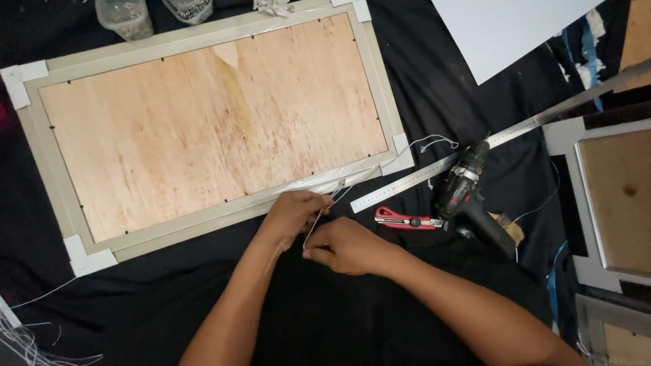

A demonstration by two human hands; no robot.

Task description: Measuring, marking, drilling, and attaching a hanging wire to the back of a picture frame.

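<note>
Both hands met just below the lower edge of a large picture frame (pixel 203 129) that lay face down on a black cloth (pixel 420 88), its plywood backing up and pale protectors on its corners. The left hand (pixel 295 213) was curled shut, its fingertips pinching a thin white wire (pixel 313 227) close to the frame's bottom rail. The right hand (pixel 349 245) was closed too, thumb and forefinger nipping the same wire lower down, so that the strand ran in a short slanted line between the two grips (how it was fixed to the frame could not be made out). Just beside the hands, to their right, a red utility knife (pixel 405 219) lay on the cloth, and next to that a black cordless drill (pixel 471 200) rested on its side. A long steel ruler (pixel 434 173) stretched diagonally from near the frame's lower right corner towards the upper right. A white sheet (pixel 502 30) lay at the top, part of another frame (pixel 610 203) sat at the right edge, and loose wire offcuts (pixel 27 339) were heaped at the lower left.
</note>
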